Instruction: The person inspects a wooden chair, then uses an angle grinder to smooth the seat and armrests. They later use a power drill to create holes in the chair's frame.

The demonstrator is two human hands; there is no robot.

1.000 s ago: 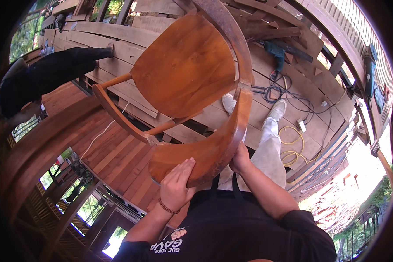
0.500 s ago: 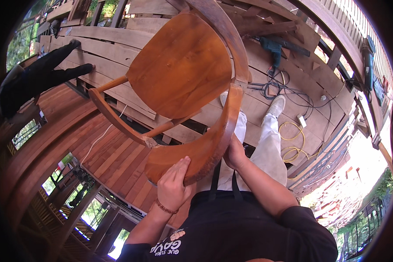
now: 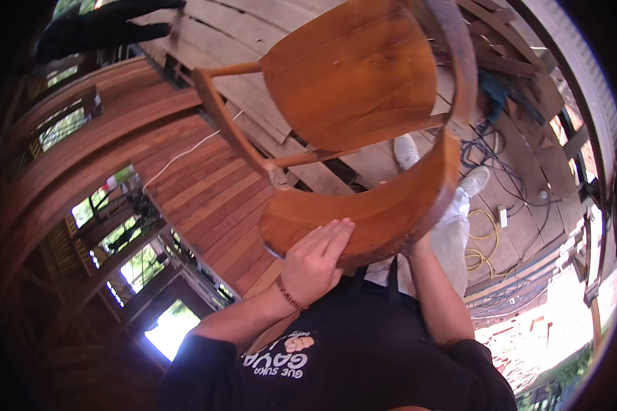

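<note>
A brown wooden armchair (image 3: 353, 68) with a wide seat and a curved backrest (image 3: 370, 212) is in front of me, its backrest nearest my body. My left hand (image 3: 319, 260) lies on the inner face of the backrest, fingers straight and close together, a beaded bracelet at the wrist. From behind and below, my right hand (image 3: 418, 245) holds the backrest's outer side; most of its fingers are hidden, and a fingertip seems to show over the far edge. Rough, pale patches mark the joint (image 3: 277, 176) between armrest and backrest. The chair's legs are out of sight.
Loose planks (image 3: 233, 41) cover the far floor beside reddish floorboards (image 3: 212, 198) on the left. A teal power tool (image 3: 495, 96), tangled black cables (image 3: 493, 161) and a yellow cord (image 3: 483, 253) lie to the right. Another person's dark-clothed legs (image 3: 110, 27) appear at upper left.
The view has turned, so the chair and both hands appear farther right. My left hand has slid a little along the backrest toward its middle. My right hand stays behind it.
</note>
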